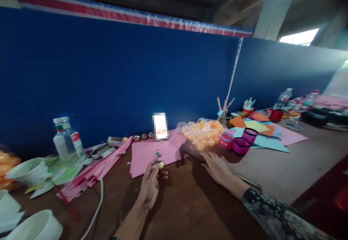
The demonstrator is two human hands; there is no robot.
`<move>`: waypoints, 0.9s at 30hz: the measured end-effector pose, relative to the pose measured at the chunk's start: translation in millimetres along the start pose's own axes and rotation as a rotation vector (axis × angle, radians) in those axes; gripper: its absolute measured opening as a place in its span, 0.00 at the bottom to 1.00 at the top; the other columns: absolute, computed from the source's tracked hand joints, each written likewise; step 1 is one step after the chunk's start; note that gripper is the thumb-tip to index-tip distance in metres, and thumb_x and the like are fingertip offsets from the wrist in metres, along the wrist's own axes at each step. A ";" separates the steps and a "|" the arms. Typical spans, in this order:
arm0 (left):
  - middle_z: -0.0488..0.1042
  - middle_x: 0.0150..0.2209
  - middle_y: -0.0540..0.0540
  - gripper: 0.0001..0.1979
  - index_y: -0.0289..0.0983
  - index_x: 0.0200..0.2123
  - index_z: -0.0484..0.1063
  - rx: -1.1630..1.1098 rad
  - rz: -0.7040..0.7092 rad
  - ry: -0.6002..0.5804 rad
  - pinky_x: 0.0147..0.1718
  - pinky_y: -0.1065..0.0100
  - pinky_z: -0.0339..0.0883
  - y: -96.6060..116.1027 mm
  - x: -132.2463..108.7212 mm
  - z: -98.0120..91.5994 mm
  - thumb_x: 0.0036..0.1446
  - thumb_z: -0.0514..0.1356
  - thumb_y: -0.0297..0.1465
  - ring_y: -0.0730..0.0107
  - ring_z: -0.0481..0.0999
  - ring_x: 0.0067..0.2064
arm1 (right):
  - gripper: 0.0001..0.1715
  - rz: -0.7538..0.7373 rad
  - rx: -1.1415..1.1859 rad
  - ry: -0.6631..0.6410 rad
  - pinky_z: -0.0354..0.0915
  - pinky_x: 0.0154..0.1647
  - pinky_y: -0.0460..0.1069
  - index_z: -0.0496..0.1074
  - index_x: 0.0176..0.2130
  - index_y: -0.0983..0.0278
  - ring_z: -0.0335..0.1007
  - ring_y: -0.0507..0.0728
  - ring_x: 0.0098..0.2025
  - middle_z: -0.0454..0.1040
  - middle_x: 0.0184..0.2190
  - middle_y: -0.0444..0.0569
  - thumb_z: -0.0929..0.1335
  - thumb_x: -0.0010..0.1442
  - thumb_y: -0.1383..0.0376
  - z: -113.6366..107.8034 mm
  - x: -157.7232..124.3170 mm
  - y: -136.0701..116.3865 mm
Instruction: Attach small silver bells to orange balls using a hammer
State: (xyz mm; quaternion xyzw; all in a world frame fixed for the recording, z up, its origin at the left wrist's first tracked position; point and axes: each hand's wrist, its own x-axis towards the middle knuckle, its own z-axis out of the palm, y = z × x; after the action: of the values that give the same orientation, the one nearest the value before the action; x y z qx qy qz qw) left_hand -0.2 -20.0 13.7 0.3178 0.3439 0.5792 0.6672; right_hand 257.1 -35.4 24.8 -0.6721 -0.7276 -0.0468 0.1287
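Note:
My left hand (149,187) is closed, its fingertips gripping a small ball (161,164) that looks part yellow and part shiny silver. Just beyond it, a crumpled silvery piece (157,154) shows over the pink paper sheets (146,153). My right hand (219,171) rests palm down on the table with its fingers stretched out. Its fingertips are at a dark, blurred strip-like thing (191,150), which I cannot identify. Right behind that lies a clear plastic bag of orange balls (203,135). Several silver balls (143,136) line the back edge of the pink sheets.
A pixelated white upright object (160,125) stands by the blue partition (122,69). Purple mesh cups (241,145) and coloured paper (272,142) lie to the right. At left are a plastic bottle (66,140), pink strips (89,182), white bowls (35,227) and a white cable (102,189).

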 end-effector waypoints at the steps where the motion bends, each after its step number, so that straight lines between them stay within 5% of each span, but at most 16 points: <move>1: 0.72 0.38 0.49 0.23 0.43 0.46 0.66 0.007 0.000 -0.005 0.28 0.72 0.68 0.7 -0.2 0.6 0.44 0.63 0.34 0.75 0.73 0.30 | 0.22 0.004 -0.013 -0.021 0.59 0.41 0.53 0.61 0.51 0.63 0.63 0.62 0.45 0.68 0.44 0.56 0.62 0.56 0.68 -0.8 0.5 -0.8; 9: 0.73 0.31 0.52 0.36 0.40 0.50 0.64 0.267 0.032 0.019 0.29 0.76 0.68 6.2 1.6 0.5 0.34 0.69 0.30 0.77 0.71 0.28 | 0.25 -0.081 0.188 -0.061 0.59 0.42 0.51 0.58 0.53 0.66 0.66 0.60 0.43 0.69 0.44 0.57 0.60 0.55 0.71 -16.2 5.8 -18.1; 14: 0.76 0.31 0.50 0.35 0.39 0.46 0.68 0.303 0.005 0.066 0.25 0.76 0.69 1.0 10.0 -5.6 0.29 0.70 0.35 0.73 0.73 0.27 | 0.11 -0.003 0.363 0.006 0.58 0.29 0.44 0.63 0.40 0.64 0.67 0.52 0.30 0.71 0.31 0.47 0.59 0.55 0.69 -25.0 -2.2 -22.7; 18: 0.76 0.35 0.52 0.34 0.43 0.45 0.69 0.194 -0.033 0.009 0.30 0.74 0.71 -1.3 9.4 -6.7 0.28 0.71 0.33 0.70 0.75 0.32 | 0.05 0.051 0.818 0.134 0.54 0.21 0.41 0.61 0.31 0.64 0.59 0.47 0.22 0.64 0.22 0.40 0.61 0.56 0.64 -40.0 -14.6 -42.0; 24: 0.75 0.32 0.51 0.36 0.42 0.46 0.69 0.273 -0.018 0.063 0.26 0.76 0.71 4.8 2.5 -0.2 0.26 0.71 0.34 0.71 0.74 0.29 | 0.08 0.223 1.432 -0.090 0.56 0.14 0.40 0.59 0.29 0.64 0.54 0.45 0.14 0.59 0.17 0.36 0.61 0.54 0.61 -54.7 -20.2 -73.5; 27: 0.75 0.35 0.51 0.35 0.44 0.45 0.70 0.278 -0.004 0.072 0.25 0.73 0.71 2.2 5.9 -2.4 0.25 0.71 0.37 0.71 0.73 0.27 | 0.08 0.235 1.575 -0.101 0.57 0.14 0.40 0.61 0.31 0.65 0.56 0.45 0.15 0.62 0.18 0.38 0.62 0.53 0.62 -55.4 -27.5 -81.7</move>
State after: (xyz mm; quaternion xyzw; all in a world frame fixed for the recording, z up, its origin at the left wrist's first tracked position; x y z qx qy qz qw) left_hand -2.9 -13.8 13.6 0.3855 0.4450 0.5356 0.6054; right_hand 184.8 -82.9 79.8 -0.4574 -0.4761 0.5254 0.5367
